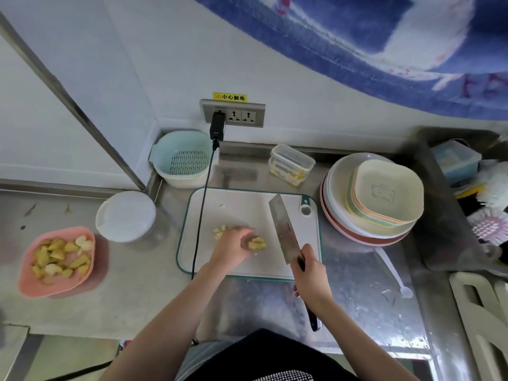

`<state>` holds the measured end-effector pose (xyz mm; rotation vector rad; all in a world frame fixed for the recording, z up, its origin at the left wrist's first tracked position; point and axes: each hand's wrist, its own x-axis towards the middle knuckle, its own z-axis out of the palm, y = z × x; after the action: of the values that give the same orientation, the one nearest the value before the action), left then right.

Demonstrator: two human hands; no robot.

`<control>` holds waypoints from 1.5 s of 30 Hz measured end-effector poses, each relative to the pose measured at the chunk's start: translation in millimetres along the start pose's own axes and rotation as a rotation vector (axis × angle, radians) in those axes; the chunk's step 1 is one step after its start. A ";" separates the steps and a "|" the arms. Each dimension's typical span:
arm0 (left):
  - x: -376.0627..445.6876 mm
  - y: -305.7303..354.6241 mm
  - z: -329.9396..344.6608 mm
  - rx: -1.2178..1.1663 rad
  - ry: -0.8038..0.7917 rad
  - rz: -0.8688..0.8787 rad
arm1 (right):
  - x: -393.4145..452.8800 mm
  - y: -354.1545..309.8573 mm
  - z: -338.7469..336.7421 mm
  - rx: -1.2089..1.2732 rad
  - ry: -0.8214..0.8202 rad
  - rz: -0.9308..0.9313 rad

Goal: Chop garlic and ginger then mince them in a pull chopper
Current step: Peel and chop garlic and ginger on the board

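A white cutting board point(247, 215) with a green rim lies on the steel counter point(137, 284). The person's left hand point(233, 247) rests on the board near its centre, fingers curled around a small heap of yellow chopped pieces point(257, 242). The heap sits at the fingertips, on the side of the hand nearest the knife, and touches the board surface. Whether the fingers press the heap or only cup it cannot be told, as the hand is blurred. A second, smaller cluster of pieces point(220, 231) lies just beyond the hand, on its far left side. One loose piece point(222, 206) lies apart, toward the back of the board.

The right hand point(310, 276) grips the dark handle of a cleaver point(284, 229), fingers wrapped fully around it. The blade extends away from the person across the right half of the board, just beside the heap and apart from it. The handle end projects past the wrist toward the person.

Left of the board stands a round clear container with a white lid point(126, 215). Further left, a pink bowl point(27, 281) holds larger yellow and pale chunks point(61, 257). A black cable point(202, 213) runs from the wall socket point(233, 113) across the left edge of the board. A stack of plates and bowls point(371, 199) stands right of the board.
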<state>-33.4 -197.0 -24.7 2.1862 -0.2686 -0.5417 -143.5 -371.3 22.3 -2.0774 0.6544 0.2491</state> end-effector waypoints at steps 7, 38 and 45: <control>-6.8 8.1 9.4 0.109 0.111 0.084 | -6.0 -6.7 18.0 -0.071 -0.011 -0.092; -13.3 8.7 10.7 0.090 0.150 -0.048 | -7.3 -16.2 55.2 -0.419 -0.091 -0.083; -8.5 5.7 11.2 0.049 0.167 -0.091 | 7.5 -21.4 45.6 -0.416 -0.188 -0.069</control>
<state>-46.1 -205.2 -23.9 2.2841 -0.0941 -0.4033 -122.4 -326.9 8.9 -2.4284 0.4410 0.5733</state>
